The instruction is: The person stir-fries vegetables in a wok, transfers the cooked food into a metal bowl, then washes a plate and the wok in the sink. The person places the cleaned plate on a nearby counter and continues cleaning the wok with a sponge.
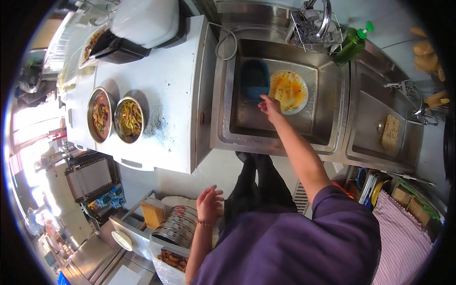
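Note:
My right hand (269, 108) reaches over the left sink basin (256, 121), fingers curled, at the near edge of a blurred dark blue plastic container (255, 80). Whether the fingers grip its rim I cannot tell. Just right of the container, a white plate (301, 91) lies in the sink, smeared with orange sauce and food scraps. My left hand (209, 205) hangs low beside my body, empty, its fingers loosely apart. Below it and to the left are stacked round metal steamers or pans (177, 226).
Two metal bowls of cooked food (101, 115) (129, 119) rest on a white freezer-like cabinet (164, 89). A wire rack of scouring pads (306, 35) and a green pump bottle (352, 44) stand behind the sink. The right basin (367, 107) holds a yellowish sponge-like block (390, 132).

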{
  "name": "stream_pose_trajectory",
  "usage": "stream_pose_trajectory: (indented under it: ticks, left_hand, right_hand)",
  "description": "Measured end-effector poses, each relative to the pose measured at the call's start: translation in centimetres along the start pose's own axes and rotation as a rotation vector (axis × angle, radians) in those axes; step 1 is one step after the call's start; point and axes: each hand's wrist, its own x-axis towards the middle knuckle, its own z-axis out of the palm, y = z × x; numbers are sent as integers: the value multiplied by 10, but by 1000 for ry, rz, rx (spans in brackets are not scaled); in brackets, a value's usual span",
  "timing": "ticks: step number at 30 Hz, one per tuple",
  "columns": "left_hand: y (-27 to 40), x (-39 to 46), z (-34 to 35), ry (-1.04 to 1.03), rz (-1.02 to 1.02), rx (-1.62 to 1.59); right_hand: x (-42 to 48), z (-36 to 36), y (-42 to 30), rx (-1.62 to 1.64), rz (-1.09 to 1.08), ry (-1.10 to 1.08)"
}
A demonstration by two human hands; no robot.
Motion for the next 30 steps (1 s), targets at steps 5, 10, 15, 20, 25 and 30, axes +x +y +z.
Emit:
stream_pose_trajectory:
  ticks: [5, 10, 15, 20, 25, 30]
  left_hand:
    - [-4, 4, 4, -86, 81, 80]
    - [-7, 8, 9, -160, 85, 130]
    - [-2, 0, 35, -105, 164, 124]
    - [-28, 5, 86, -29, 133, 120]
    - [-63, -2, 186, -190, 58, 221]
    - [-93, -4, 246, -223, 1, 203]
  right_hand:
    - [-85, -69, -33, 14, -49, -74]
    - [-160, -134, -77, -1, -208, 69]
    - [-184, -229, -112, 120, -311, 264]
    - [-128, -298, -174, 391, -373, 372]
    - [-28, -295, -254, 735, -417, 283]
    - [12, -279, -286, 638, -304, 245]
